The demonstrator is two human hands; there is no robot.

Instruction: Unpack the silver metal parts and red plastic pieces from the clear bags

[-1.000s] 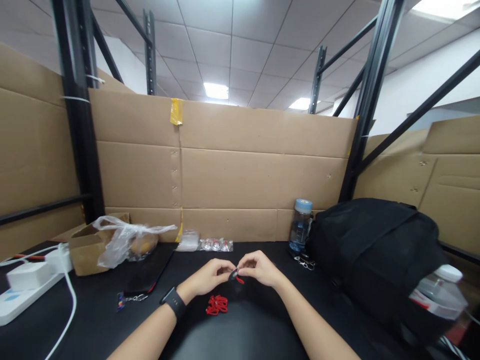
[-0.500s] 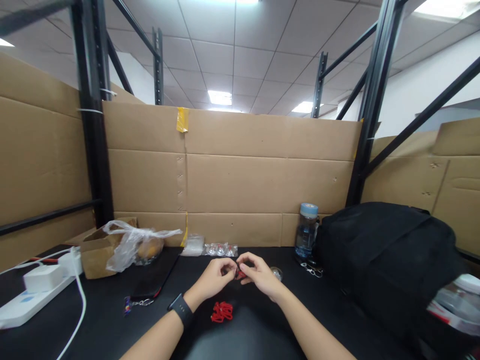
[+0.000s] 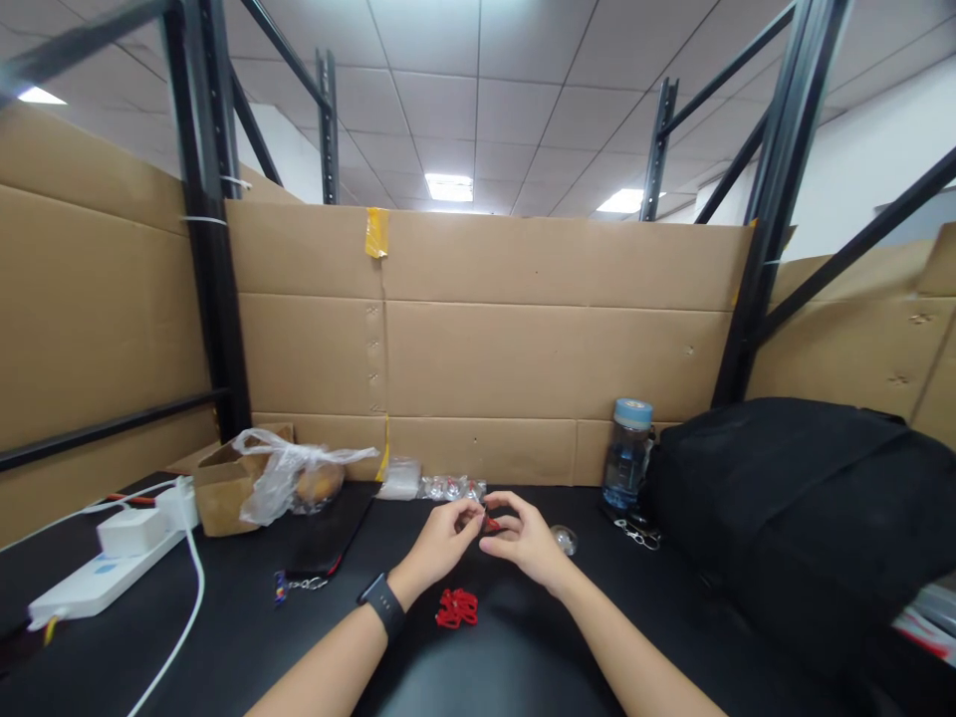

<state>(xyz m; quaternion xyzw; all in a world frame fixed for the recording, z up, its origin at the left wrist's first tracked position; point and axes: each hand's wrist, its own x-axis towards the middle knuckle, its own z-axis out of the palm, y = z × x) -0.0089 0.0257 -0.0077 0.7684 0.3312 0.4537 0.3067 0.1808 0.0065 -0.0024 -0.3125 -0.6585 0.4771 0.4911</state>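
Note:
Above the black tabletop, my left hand point(image 3: 446, 541) and my right hand point(image 3: 524, 539) meet fingertip to fingertip. Between them shows a small piece of red cord point(image 3: 490, 523), mostly hidden by the fingers. The left thumb and fingers pinch at it. My right hand is curled round its other side, index finger and thumb partly apart. A bundle of red cord point(image 3: 457, 608) lies on the table just in front of the hands. Right beside my right hand is a small clear round object point(image 3: 564, 540), whose kind I cannot make out.
At the back stand clear packets point(image 3: 452, 488) and a blue-lidded water bottle point(image 3: 627, 453). A black backpack point(image 3: 799, 498) fills the right. On the left are a knotted plastic bag point(image 3: 284, 478), a cardboard box point(image 3: 224, 498), a black pouch point(image 3: 329, 533) and a white power strip point(image 3: 82, 596) with cables.
The view has shifted slightly, so everything sits a little further right. My right thumb and fingers have spread a little; both hands stay together at the red cord.

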